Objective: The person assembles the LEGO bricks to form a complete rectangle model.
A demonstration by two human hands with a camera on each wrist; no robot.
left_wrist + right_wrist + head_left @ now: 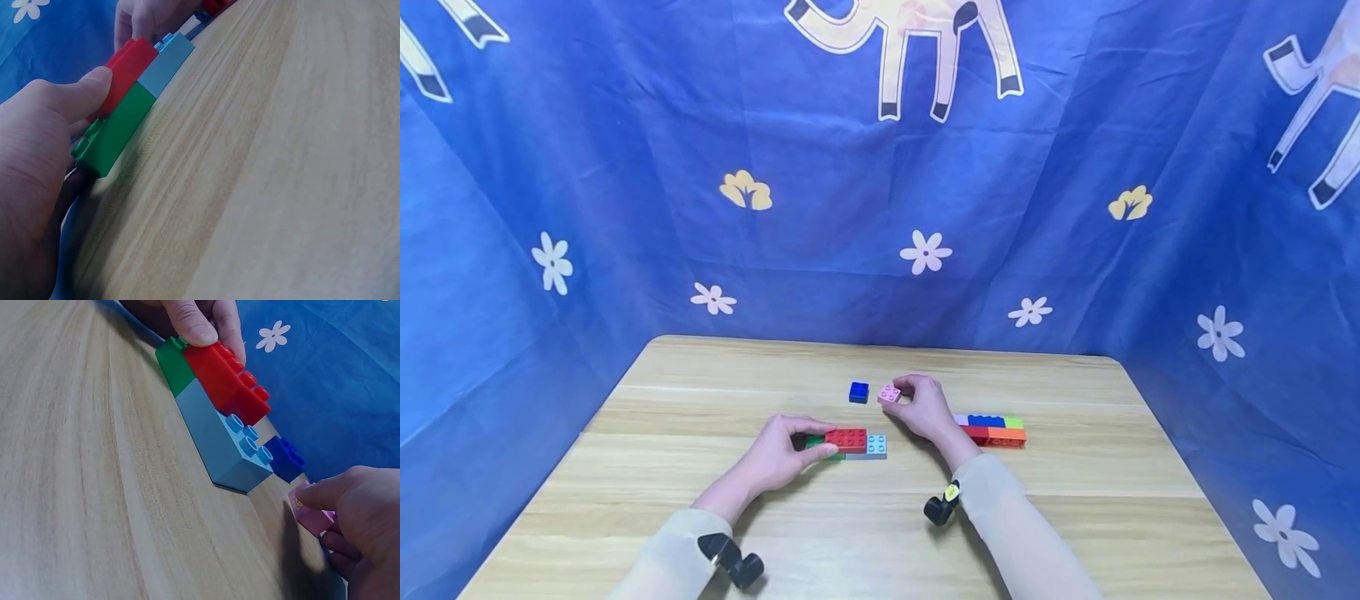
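My left hand (781, 455) grips a red brick (847, 440) between thumb and fingers. That brick sits on top of a green brick (117, 134) and a light blue brick (215, 437), bridging the two, which lie end to end on the table. Studs of the light blue brick show at its free end. Farther back, my right hand (925, 408) pinches a small pink brick (888, 393) with thumb and fingers, close over the tabletop. Just left of the pink brick stands a small dark blue brick (859, 392).
To the right, partly behind my right wrist, lies a group of bricks, with an orange brick (1007, 437), a dark red one, a blue one (985, 421) and a lime one (1013, 422). The wooden table (1075, 533) ends at a blue patterned curtain (820, 275).
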